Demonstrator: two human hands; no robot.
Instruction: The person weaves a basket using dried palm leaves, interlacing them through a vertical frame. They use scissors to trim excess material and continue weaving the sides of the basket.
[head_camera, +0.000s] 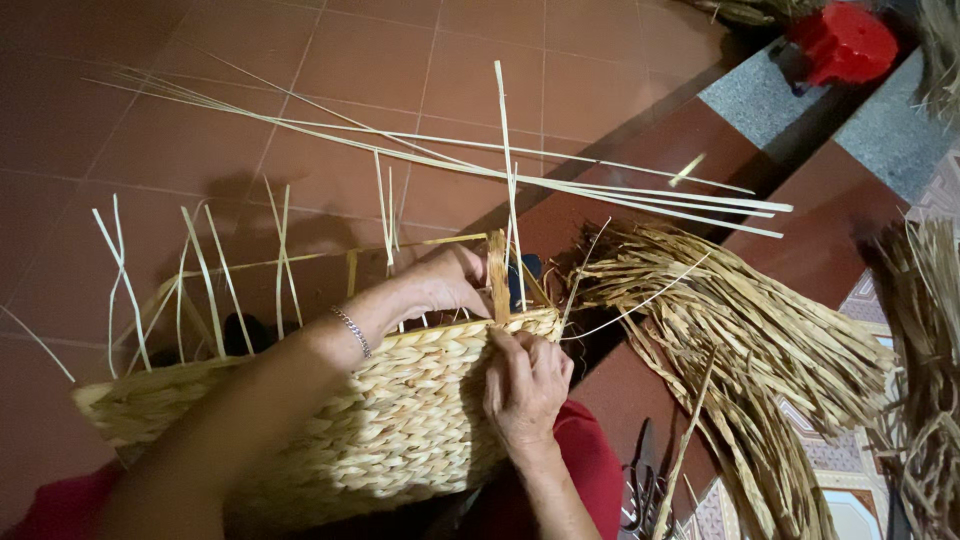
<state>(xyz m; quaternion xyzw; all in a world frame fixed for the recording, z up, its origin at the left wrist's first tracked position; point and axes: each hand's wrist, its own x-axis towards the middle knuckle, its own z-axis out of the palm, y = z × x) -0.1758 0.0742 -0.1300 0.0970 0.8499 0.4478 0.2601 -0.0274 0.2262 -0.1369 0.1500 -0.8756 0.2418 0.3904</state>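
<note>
A half-woven straw basket (390, 410) lies on my lap, its thin upright stakes (210, 280) sticking out past the woven rim. My left hand (445, 280), a silver bracelet on its wrist, reaches over the rim and pinches a flat straw strand (497, 275) at the basket's corner. My right hand (525, 385) presses on the outer wall at that same corner, fingertips on the rim where the strand enters the weave.
A heap of dried straw strands (740, 340) lies to the right on the red tile floor. Long thin canes (560, 185) stretch across the floor beyond the basket. A red plastic stool (845, 40) stands top right. Scissors (640, 490) lie near my right knee.
</note>
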